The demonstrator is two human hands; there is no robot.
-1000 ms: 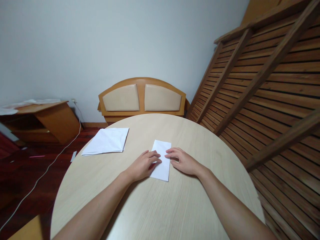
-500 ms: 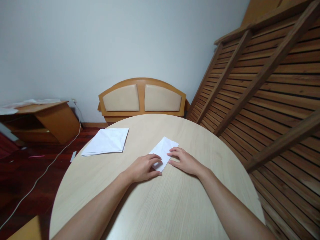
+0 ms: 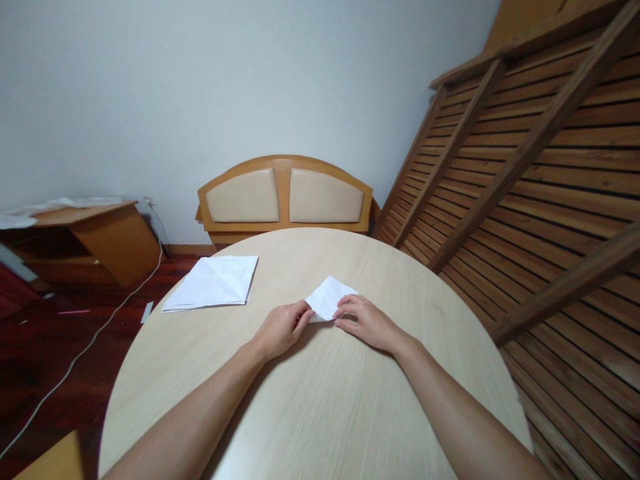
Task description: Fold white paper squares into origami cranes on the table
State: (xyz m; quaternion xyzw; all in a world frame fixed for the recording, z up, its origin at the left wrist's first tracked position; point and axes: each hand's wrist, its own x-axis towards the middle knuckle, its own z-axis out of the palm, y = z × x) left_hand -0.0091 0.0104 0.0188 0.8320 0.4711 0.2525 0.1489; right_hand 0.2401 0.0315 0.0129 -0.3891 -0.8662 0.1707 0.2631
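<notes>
A small folded white paper (image 3: 329, 298) lies near the middle of the round light-wood table (image 3: 320, 400). My left hand (image 3: 281, 329) pinches its left corner with the fingers closed. My right hand (image 3: 367, 323) presses curled fingertips on the paper's near right edge. Both forearms reach in from the bottom of the view.
A stack of white sheets (image 3: 213, 283) lies at the table's far left edge. Behind the table stands a padded wooden headboard (image 3: 285, 195). A slatted wooden frame (image 3: 525, 173) leans on the right. A low wooden cabinet (image 3: 85, 240) and a white cable (image 3: 75, 360) are on the left floor.
The paper went from a long upright rectangle to a turned, shorter shape. My left hand moved from lying on top of it to pinching its left corner. My right hand stayed at its right edge.
</notes>
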